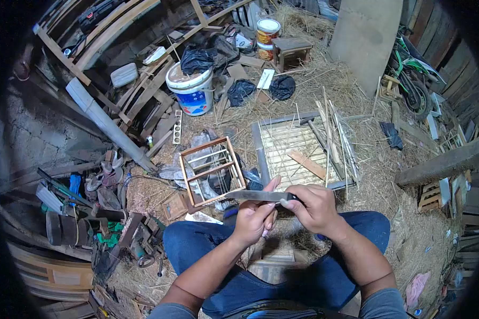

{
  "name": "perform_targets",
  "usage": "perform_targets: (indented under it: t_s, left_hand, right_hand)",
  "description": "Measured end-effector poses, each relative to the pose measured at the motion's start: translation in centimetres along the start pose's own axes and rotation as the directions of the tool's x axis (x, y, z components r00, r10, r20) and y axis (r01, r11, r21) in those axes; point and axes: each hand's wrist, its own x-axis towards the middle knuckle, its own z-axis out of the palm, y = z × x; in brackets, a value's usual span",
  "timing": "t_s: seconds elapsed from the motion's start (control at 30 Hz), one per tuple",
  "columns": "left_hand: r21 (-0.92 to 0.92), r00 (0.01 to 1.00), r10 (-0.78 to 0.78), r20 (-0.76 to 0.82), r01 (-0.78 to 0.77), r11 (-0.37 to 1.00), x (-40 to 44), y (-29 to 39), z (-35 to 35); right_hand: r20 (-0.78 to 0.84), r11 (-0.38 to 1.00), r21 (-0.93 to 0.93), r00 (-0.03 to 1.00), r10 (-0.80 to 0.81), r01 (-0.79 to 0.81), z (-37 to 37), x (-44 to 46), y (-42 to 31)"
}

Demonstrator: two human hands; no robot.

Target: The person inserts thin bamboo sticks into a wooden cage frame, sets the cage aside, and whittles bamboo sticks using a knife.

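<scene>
My right hand (315,208) is wrapped round the dark handle of a knife (254,195). Its blade points left across the space before my knees, above my left hand (253,220). The fingers of my left hand are closed just under the blade; what they pinch, if anything, is too small to make out. Beyond the blade's tip stands a small wooden frame with thin bars (209,169), like a cage. Past my hands lies a grey-edged panel of pale slats (277,154), with a flat piece of wood (306,164) and long thin sticks (332,135) on it.
A white and blue bucket (196,98) with a black bag on top stands ahead left. Further back are stacked paint tubs (267,33) and a small wooden stool (291,50). A timber beam (442,164) lies at right. Straw and shavings cover the floor; tools clutter the left.
</scene>
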Motion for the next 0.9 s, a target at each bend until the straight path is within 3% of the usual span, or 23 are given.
perform_targets:
  t_s: [0.1,0.4,0.5,0.57,0.63,0.7,0.77,0.83,0.9]
  left_hand:
    - [0.020,0.999,-0.034,0.019,0.034,0.999,-0.1,0.1,-0.2]
    - [-0.246,0.983,-0.135,0.127,0.163,0.955,0.1,1.9,-0.6]
    - [-0.202,0.983,-0.162,0.087,0.177,0.963,-0.3,1.9,-0.2]
    - [-0.177,0.979,-0.179,0.097,0.194,0.965,-0.4,1.8,-0.7]
    - [-0.075,0.981,-0.102,0.163,0.115,0.991,-0.5,1.7,-1.0]
    - [-0.074,0.983,-0.116,0.145,0.128,0.989,-0.5,1.7,-0.7]
    - [-0.072,0.985,-0.124,0.122,0.133,0.988,-0.5,1.9,-0.4]
    - [-0.067,0.983,-0.156,0.098,0.162,0.984,-0.5,2.1,-0.1]
    - [-0.091,0.978,-0.164,0.132,0.177,0.980,-0.6,2.0,-0.6]
  right_hand:
    - [0.014,0.999,-0.046,1.000,-0.008,0.008,-0.3,0.2,-0.3]
    - [-0.072,0.992,-0.127,0.997,-0.014,0.005,-0.7,0.9,0.9]
    - [-0.015,0.986,-0.137,0.995,-0.094,0.092,-0.4,0.8,0.8]
    - [-0.043,0.984,-0.172,0.998,-0.055,0.047,-0.3,0.8,0.9]
    - [-0.087,0.986,-0.169,0.996,-0.026,0.011,-1.0,1.2,1.5]
    - [-0.106,0.982,-0.153,0.990,0.096,-0.112,-1.8,1.6,1.9]
    - [-0.139,0.986,-0.152,0.987,-0.086,0.064,-0.7,1.0,1.2]
    - [0.016,0.984,-0.176,0.999,-0.031,0.034,-0.5,0.4,0.3]
    - [-0.033,0.986,-0.164,0.999,0.019,-0.025,-0.9,1.1,1.1]
